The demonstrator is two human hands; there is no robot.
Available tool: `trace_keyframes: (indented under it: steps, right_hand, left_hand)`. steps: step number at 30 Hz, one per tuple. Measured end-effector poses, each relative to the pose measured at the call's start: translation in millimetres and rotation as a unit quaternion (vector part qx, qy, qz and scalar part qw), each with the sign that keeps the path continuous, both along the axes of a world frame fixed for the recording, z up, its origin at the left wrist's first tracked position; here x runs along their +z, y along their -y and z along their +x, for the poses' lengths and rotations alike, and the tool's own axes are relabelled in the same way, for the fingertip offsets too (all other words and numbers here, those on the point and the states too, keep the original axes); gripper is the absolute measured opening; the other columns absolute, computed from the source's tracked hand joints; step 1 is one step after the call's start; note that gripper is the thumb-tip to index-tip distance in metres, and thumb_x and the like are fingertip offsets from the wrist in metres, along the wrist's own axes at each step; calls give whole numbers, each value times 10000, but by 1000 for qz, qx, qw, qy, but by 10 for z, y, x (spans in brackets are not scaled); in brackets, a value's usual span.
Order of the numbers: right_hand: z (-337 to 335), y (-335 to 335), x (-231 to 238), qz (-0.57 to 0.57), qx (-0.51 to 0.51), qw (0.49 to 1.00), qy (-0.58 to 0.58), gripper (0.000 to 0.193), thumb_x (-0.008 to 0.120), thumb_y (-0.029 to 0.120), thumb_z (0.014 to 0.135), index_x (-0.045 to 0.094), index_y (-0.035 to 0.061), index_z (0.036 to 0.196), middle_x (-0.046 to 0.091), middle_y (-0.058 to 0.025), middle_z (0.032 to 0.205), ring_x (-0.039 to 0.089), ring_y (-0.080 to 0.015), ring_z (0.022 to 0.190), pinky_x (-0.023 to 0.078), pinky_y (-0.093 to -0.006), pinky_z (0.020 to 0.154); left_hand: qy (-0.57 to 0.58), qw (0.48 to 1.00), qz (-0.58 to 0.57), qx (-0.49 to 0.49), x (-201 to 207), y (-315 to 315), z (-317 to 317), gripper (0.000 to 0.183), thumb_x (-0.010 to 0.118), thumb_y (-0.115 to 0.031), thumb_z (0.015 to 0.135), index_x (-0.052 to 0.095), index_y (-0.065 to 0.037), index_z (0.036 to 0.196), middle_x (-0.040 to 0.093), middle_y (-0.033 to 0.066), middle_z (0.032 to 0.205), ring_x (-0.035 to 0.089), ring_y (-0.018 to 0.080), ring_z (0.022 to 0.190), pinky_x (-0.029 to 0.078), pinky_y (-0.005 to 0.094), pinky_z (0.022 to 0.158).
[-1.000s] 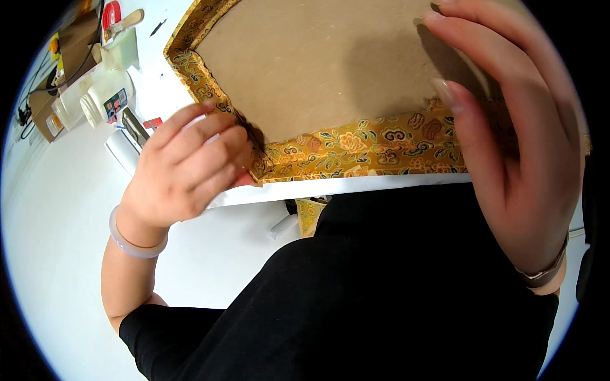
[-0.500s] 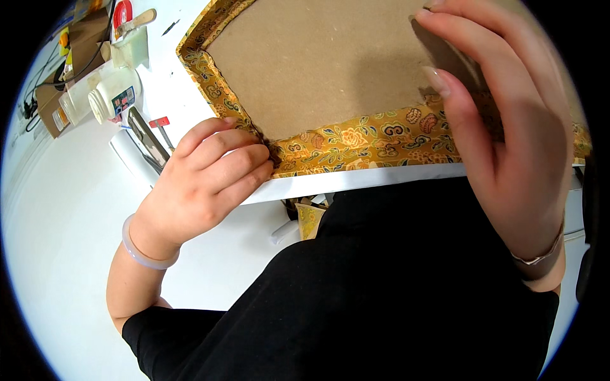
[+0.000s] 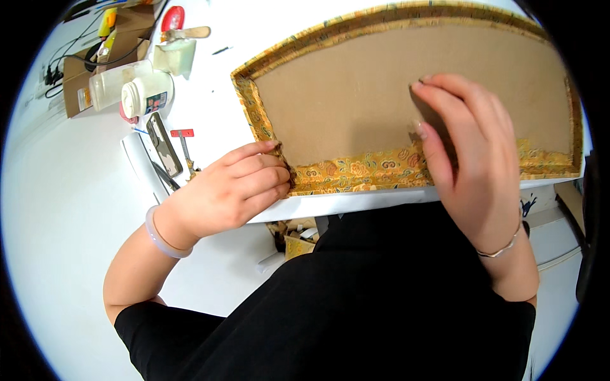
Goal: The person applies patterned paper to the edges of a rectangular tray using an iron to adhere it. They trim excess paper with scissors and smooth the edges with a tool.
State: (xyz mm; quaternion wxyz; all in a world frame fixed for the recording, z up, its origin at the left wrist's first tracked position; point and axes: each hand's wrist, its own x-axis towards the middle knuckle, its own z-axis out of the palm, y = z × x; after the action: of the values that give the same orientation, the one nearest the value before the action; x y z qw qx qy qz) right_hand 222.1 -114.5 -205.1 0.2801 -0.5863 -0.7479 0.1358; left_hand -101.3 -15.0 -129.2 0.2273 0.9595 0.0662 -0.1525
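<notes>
A shallow tray-like box part (image 3: 343, 95) with a bowed far side lies in front of me. Its inside is bare brown board, and its low walls are covered in gold floral brocade (image 3: 356, 168). My left hand (image 3: 235, 190) is closed over the tray's near left corner, fingers curled together on the wall; the thumb is hidden. Over the board, right of the middle, my right hand (image 3: 473, 152) is held with thumb and bent fingers apart. Nothing shows between them, and its shadow falls on the board.
Left of the tray lie a phone (image 3: 164, 145), a small red-headed metal tool (image 3: 182, 134), a white jar (image 3: 147, 95), a clear bottle (image 3: 108, 86) and a wooden-handled brush (image 3: 190, 33). A cardboard box (image 3: 76, 86) with cables stands behind. Scraps (image 3: 298, 246) lie below the table edge.
The view has shifted, so more of the tray shows, including its far and right walls. My left hand stays on the corner, and my right hand still hovers above the board.
</notes>
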Motion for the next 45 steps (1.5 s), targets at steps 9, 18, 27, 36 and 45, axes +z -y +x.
trace_keyframes:
  steps: [9, 18, 27, 36, 45]
  right_hand:
    - [-94, -24, 50, 12, -22, 999, -20, 302, 747, 78, 898, 688, 22, 1188, 655, -129, 1215, 638, -345, 1086, 509, -446, 954]
    - [-92, -7, 77, 15, -20, 1000, -18, 301, 746, 84, 895, 687, 22, 1183, 654, -125, 1215, 638, -341, 1111, 508, -447, 981]
    - [-55, -1, 86, 19, -13, 999, -37, 290, 754, 92, 889, 686, 29, 1164, 650, -119, 1196, 639, -329, 1119, 508, -452, 996]
    - [-57, 6, 64, 16, -13, 999, -42, 304, 758, 95, 894, 685, 28, 1181, 652, -125, 1215, 639, -329, 1132, 501, -454, 1014]
    - [-53, 13, 61, 14, 5, 1000, -27, 302, 749, 107, 901, 686, 25, 1184, 645, -138, 1234, 629, -348, 1139, 499, -460, 1006]
  left_hand:
    - [-32, 993, 104, -52, 88, 90, 39, 226, 716, -140, 879, 715, -39, 1081, 680, 82, 1177, 651, 245, 1197, 423, 521, 1239]
    - [-61, 944, 314, 77, 22, -156, 37, 735, 879, -502, 688, 698, -42, 1232, 637, 61, 1330, 533, 273, 1391, 212, 636, 1314]
    - [-162, 919, 344, 103, 95, -198, 213, 856, 908, -507, 685, 669, -10, 1339, 592, 89, 1442, 485, 272, 1431, 197, 581, 1326]
    - [-70, 943, 158, 283, 92, 263, 161, 803, 757, -71, 821, 438, -22, 1556, 438, 184, 1648, 334, 403, 1572, 131, 672, 1297]
    - [-10, 864, 256, 433, -235, 470, 503, 666, 551, 97, 837, 425, 65, 1490, 493, 291, 1559, 344, 480, 1554, 95, 710, 1273]
